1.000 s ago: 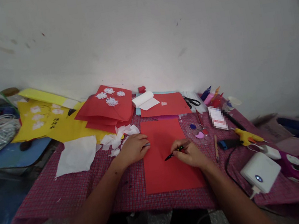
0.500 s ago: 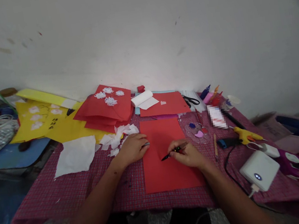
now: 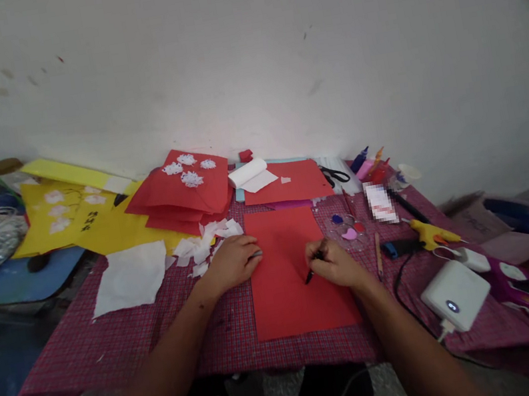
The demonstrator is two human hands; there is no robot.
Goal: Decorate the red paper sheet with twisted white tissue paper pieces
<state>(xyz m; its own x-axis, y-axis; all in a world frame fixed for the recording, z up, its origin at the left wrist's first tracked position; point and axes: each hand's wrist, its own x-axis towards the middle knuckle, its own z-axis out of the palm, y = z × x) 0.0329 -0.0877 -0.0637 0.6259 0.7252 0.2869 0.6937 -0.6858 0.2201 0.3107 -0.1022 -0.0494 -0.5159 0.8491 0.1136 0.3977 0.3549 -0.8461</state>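
Observation:
A red paper sheet (image 3: pixel 292 288) lies flat on the checked pink cloth (image 3: pixel 140 334) in front of me. My left hand (image 3: pixel 233 262) rests on the sheet's upper left edge, its fingers curled and pressing down on the paper. My right hand (image 3: pixel 334 264) is closed around a black pen (image 3: pixel 313 269), whose tip touches the middle of the red sheet.
A stack of red sheets (image 3: pixel 183 195) with white cut-outs and yellow sheets (image 3: pixel 90 220) lie at the back left, white scraps (image 3: pixel 128 278) beside them. At the right are a paint palette (image 3: pixel 348 228), a yellow glue gun (image 3: pixel 430 234), scissors (image 3: pixel 336 176) and a white power bank (image 3: pixel 456 294).
My right hand has turned the pen more upright and shifted its tip slightly right on the red sheet. The left hand has stayed in place.

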